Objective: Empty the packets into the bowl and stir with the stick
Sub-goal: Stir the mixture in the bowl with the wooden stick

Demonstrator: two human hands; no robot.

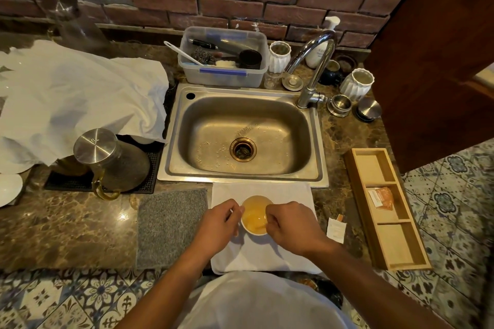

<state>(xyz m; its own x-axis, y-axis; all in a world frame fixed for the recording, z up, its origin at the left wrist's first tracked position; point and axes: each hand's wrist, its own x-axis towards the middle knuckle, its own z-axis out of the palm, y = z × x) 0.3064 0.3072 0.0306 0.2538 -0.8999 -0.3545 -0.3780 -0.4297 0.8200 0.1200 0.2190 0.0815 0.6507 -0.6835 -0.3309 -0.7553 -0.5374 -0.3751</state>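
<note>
The bowl (255,215), on the bench below the sink (243,136), is flanked by both hands. It is gripped at its rim by the left hand (217,224); a blurred stick is apparently pinched over it by the right hand (290,227).

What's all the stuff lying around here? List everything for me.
bowl: 1, white, yellow liquid inside, on white towel
white towel: 1, counter front of sink
grey mat: 1, left of towel
empty packet: 1, white, right of towel
wooden tray: 1, right, holds orange packet
sink: 1, steel, centre
tap: 1, chrome
plastic tub: 1, clear, behind sink
steel jug: 1, left
white cloth: 1, left
left hand: steadies bowl
right hand: fingers pinched over bowl; stick unclear
</note>
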